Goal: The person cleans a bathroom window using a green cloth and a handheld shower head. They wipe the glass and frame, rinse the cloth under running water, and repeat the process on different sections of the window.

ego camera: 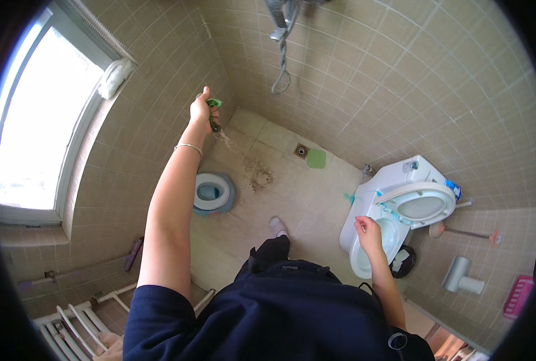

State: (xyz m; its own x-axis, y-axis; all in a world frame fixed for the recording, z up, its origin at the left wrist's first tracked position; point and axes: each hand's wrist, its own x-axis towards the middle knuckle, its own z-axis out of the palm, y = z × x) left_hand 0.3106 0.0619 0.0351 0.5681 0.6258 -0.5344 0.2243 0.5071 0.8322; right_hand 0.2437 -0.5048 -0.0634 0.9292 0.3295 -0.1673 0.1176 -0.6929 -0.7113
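Note:
My left hand (204, 109), stretched far forward, holds a green spray nozzle (214, 113). Water (226, 141) comes from its dark tip towards a brown dirt patch (259, 174) on the wet tiled floor. Below the forearm stands a child's potty (212, 192) with a white seat and a blue-grey base. My right hand (369, 229) is raised with nothing visible in it, its fingers loosely bent. Under it is the white toilet (387, 234), its lid tilted up and blue-green liquid on the bowl's rear rim.
A floor drain (301, 151) lies beside a green cover (316, 159). Near the toilet are a black waste bin (403, 262) and a plunger (436, 229). A metal hose (282, 67) hangs on the wall ahead. A window (47, 117) and a white radiator (76, 329) are on the left.

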